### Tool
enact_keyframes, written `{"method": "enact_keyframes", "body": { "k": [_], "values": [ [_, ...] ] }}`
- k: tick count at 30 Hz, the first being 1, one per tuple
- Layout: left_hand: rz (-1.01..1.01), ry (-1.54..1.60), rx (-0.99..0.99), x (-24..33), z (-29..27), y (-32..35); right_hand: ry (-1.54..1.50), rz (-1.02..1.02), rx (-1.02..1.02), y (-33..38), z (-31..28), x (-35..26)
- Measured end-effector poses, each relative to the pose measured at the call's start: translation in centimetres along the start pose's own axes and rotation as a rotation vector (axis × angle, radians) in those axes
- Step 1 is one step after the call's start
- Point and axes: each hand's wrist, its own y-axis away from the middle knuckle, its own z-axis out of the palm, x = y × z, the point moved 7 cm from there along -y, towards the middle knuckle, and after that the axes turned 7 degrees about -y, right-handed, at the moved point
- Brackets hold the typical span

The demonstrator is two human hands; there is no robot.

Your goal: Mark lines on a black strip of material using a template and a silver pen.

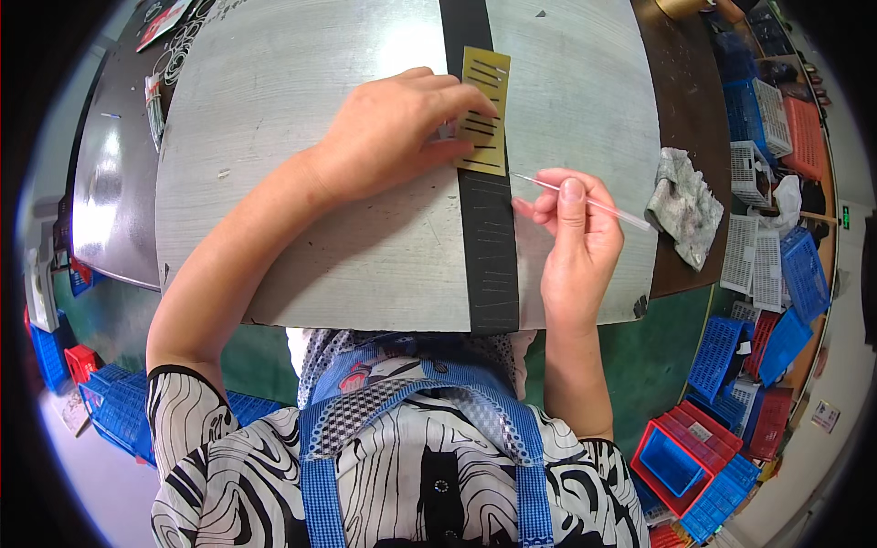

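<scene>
Left hand (388, 132) spread over slotted plate (489, 159), 12 o'clock, presumably steadying (contact half-hidden); right hand (582, 239), 3 o'clock, pinches thin tool (630, 218).

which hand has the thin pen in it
The right hand: its thumb and fingers pinch the thin, pale pinkish pen. The left hand holds no pen; its fingers rest on the yellow slotted template.

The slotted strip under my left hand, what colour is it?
The slotted strip is mustard yellow; the head view shows it best.
</scene>
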Motion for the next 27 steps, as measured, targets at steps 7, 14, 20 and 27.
{"method": "enact_keyframes", "body": {
  "k": [7, 14, 20, 27],
  "values": [
    [0.333, -0.177, 0.172, 1.1, 0.4, 0.5, 0.065, -0.008, 0.007, -0.1, 0.6, 0.1],
    [0.319, -0.263, 0.156, 1.1, 0.6, 0.5, 0.420, -0.136, -0.081, -0.2, 2.0, -0.5],
    [0.384, -0.270, 0.293, 1.1, 0.2, 1.0, 0.775, -0.261, -0.172, -1.2, 2.2, -1.9],
    [0.337, -0.248, 0.244, 1.2, 0.7, 0.9, 0.606, -0.188, -0.183, -2.3, 3.6, -1.3]
  ]
}}
